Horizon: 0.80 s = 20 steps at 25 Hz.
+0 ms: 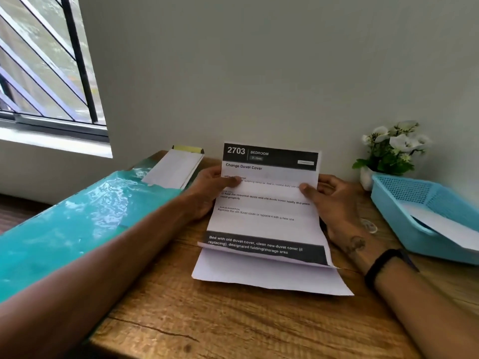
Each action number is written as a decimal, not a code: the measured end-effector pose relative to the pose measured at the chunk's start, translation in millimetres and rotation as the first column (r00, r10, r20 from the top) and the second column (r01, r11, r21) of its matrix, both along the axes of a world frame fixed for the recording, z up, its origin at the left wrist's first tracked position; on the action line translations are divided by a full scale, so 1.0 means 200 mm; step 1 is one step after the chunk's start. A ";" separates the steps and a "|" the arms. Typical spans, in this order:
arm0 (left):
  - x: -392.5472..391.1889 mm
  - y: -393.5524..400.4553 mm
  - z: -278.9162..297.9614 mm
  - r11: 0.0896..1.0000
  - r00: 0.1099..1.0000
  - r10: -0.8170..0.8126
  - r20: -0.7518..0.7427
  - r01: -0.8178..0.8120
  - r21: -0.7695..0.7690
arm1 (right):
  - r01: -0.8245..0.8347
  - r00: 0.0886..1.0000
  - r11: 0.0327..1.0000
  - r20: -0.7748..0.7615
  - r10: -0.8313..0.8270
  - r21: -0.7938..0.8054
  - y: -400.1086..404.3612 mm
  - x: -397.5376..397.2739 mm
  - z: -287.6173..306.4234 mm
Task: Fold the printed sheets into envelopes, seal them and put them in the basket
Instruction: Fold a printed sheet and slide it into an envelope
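- Two hands on one printed sheet (264,211), head view only: it sits dead centre over the wooden table (233,327), upper part lifted and tilted toward the camera, bottom already creased and turned under, its lowest flap lying on the wood at 6 o'clock.
- Left hand (215,190) at 9 o'clock of the sheet: thumb pressed on the printed face, the other fingers behind the paper, pinching the left edge.
- Right hand (334,200) at 3 o'clock mirrors it, thumb on the front of the right edge, fingers curled behind; a black wristband on that wrist.
- The sheet looks light, thin and floppy. It bows between the grips and would crumple or tear if tugged, so the edge pinches at mid-height seem the right hold for bringing the top down square.
- Envelopes (173,168), white, one showing a yellow strip, poke from a teal plastic sleeve (77,224) at 10 o'clock, near the left hand.
- The blue mesh basket (404,203) waits at 3 o'clock, well apart from the sheet, with something white already inside.
- A small potted plant with white flowers (394,149) stands at 2 o'clock, against the wall.
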<state>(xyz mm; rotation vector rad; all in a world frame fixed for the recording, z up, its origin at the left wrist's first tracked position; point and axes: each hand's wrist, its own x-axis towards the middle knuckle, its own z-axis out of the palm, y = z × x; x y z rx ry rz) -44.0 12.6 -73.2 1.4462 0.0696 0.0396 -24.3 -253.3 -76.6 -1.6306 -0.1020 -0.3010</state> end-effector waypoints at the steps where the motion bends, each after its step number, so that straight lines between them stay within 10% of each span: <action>1: 0.00 0.00 0.00 1.000 1.000 0.013 -0.002 -0.013 -0.019 | 0.015 1.000 1.000 0.013 -0.015 -0.011 0.00 0.00 -0.01; 15: 0.04 0.02 -0.02 0.820 0.879 0.356 0.318 -0.457 0.345 | 0.359 0.914 0.932 0.187 -0.360 0.037 -0.02 0.04 -0.01; 20: 0.01 0.04 0.06 0.717 0.783 0.291 0.549 -0.559 0.417 | 0.252 0.957 0.957 0.109 -0.268 0.146 -0.02 0.05 0.00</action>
